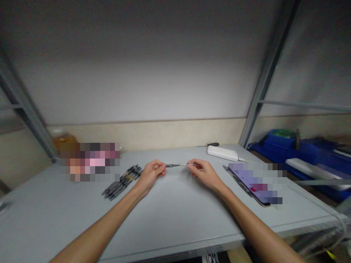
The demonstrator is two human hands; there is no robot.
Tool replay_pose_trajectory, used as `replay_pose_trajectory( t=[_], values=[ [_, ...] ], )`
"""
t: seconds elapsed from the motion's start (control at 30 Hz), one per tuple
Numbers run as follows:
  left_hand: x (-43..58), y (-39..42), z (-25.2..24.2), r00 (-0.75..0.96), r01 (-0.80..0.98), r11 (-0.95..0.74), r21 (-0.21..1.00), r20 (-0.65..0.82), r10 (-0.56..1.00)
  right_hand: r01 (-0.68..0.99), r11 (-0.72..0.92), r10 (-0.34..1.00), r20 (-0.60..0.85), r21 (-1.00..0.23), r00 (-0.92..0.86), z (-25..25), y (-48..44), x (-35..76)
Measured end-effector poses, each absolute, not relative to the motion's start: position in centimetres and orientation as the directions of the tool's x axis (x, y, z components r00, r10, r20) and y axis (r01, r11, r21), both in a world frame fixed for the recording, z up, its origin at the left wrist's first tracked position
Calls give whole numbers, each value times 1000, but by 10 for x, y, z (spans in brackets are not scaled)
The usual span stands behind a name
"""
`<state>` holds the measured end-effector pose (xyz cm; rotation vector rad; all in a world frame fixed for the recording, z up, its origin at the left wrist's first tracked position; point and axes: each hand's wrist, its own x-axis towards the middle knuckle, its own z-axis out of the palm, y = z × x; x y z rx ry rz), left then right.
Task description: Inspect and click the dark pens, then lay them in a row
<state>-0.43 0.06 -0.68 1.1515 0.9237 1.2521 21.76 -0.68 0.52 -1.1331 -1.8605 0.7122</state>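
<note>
My left hand (152, 174) is closed around the dark end of a thin pen part (175, 165), held level above the grey table (170, 215). My right hand (203, 173) pinches the other, paler end of the same part. The two hands sit a short way apart at the table's middle. A pile of several black pens (123, 181) lies just left of my left hand.
A white oblong device (222, 153) and a screwdriver (208, 145) lie at the back right. A tablet (253, 182) lies flat at the right. Blurred-out items (89, 160) sit at the back left. Blue bins (296, 149) stand beyond the right edge. Metal frame posts (263, 76) flank the table.
</note>
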Motion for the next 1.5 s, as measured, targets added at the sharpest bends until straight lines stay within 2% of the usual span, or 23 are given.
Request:
replay_pose_trajectory(
  t=[0.1, 0.33, 0.57, 0.77, 0.87, 0.93, 1.07, 1.2, 1.33, 1.5],
  values=[
    [-5, 2, -7, 121, -239, -14, 971, 44, 992, 438, 503, 864, 436, -745, -250, 5, -6, 219],
    [-6, 0, -8, 158, -232, 19, 973, 19, 987, 533, 473, 881, 392, -702, -265, 7, -9, 216],
    [-6, 2, -7, 117, -253, 59, 966, -30, 993, 460, 517, 856, 436, -722, -277, 5, -8, 216],
    [-6, 2, -10, 157, -241, 142, 960, -106, 982, 521, 519, 854, 436, -678, -283, 6, -11, 215],
    [-4, -1, -11, 179, -175, 95, 980, -63, 982, 539, 487, 872, 415, -688, -259, 6, -11, 214],
    [-3, -3, -12, 188, -102, -17, 995, 36, 981, 540, 460, 886, 403, -705, -230, 6, -10, 214],
    [-2, -5, -12, 187, 94, -274, 957, 253, 949, 441, 333, 939, 253, -833, -231, 4, -6, 216],
    [-2, -9, -8, 163, 259, -381, 887, 349, 923, 230, 83, 958, 14, -970, -286, 1, -4, 219],
    [-2, -14, -4, 163, 400, -462, 791, 435, 886, 61, -97, 914, -113, -993, -389, 1, -5, 222],
    [2, -18, -2, 166, 390, -469, 792, 441, 882, 42, -199, 904, -200, -979, -378, 2, -6, 224]
  ],
)
